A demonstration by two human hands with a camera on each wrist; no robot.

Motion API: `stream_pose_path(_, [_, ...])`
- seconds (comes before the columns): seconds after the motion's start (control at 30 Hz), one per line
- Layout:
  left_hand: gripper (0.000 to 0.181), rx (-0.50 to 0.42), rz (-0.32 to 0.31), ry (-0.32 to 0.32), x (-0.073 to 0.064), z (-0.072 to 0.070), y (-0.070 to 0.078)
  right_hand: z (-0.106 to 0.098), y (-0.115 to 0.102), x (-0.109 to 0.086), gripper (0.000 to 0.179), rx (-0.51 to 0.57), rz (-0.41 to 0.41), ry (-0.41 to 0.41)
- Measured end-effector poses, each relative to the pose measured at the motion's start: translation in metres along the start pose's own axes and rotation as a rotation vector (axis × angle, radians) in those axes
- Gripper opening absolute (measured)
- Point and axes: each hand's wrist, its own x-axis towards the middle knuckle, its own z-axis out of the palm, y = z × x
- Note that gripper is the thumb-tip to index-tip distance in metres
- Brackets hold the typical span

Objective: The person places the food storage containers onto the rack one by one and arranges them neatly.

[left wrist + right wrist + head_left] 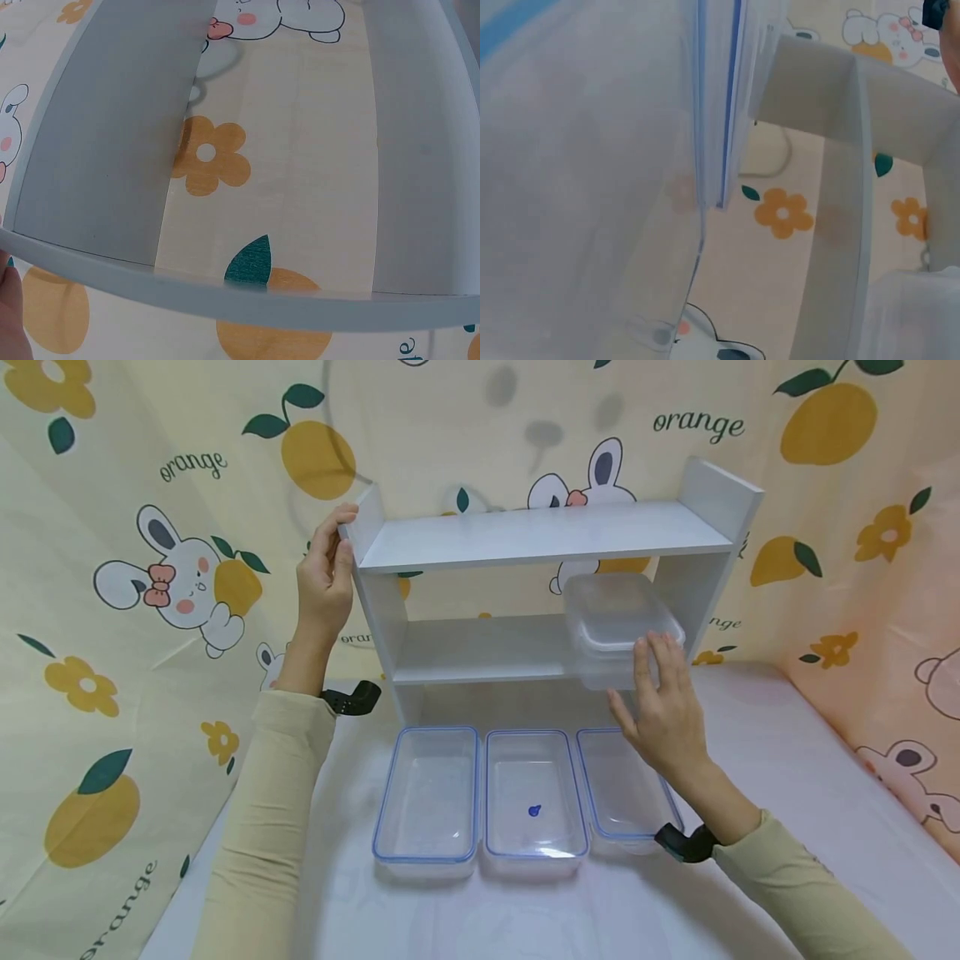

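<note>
My left hand [327,568] grips the upper left side panel of a white two-tier shelf [540,539], thumb toward the front. In the left wrist view only a bit of that hand shows at the edge, by the shelf's grey-looking board [225,296]. A clear plastic container [618,610] sits on the right part of the middle board, jutting over its front edge. My right hand [667,710] touches its front right corner with fairly straight fingers. The right wrist view catches part of this container [915,315] low at the right.
Three clear boxes with blue rims stand in a row before the shelf: a left box [425,802], a middle box [536,785] with a small blue piece [535,811] in it, and a right box [626,793] partly behind my right hand. A patterned cloth [180,735] hangs behind.
</note>
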Motion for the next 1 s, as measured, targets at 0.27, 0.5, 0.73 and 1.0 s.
stream_pose_path(0.27, [0.034, -0.016, 0.006, 0.002, 0.000, 0.001, 0.001, -0.001, 0.008, 0.005, 0.073, -0.009, 0.009, -0.033])
stream_pose_path(0.5, [0.034, -0.013, 0.002, 0.005, 0.000, 0.001, 0.000, -0.002, 0.020, 0.005, 0.079, 0.006, 0.047, -0.082])
stream_pose_path(0.73, [0.034, -0.010, -0.001, 0.005, 0.000, 0.000, 0.000, 0.000, 0.024, 0.006, 0.079, 0.025, 0.059, -0.067])
stream_pose_path(1.0, [0.034, -0.008, 0.004, 0.000, 0.000, 0.000, 0.000, -0.001, 0.026, 0.009, 0.075, -0.008, 0.075, -0.093])
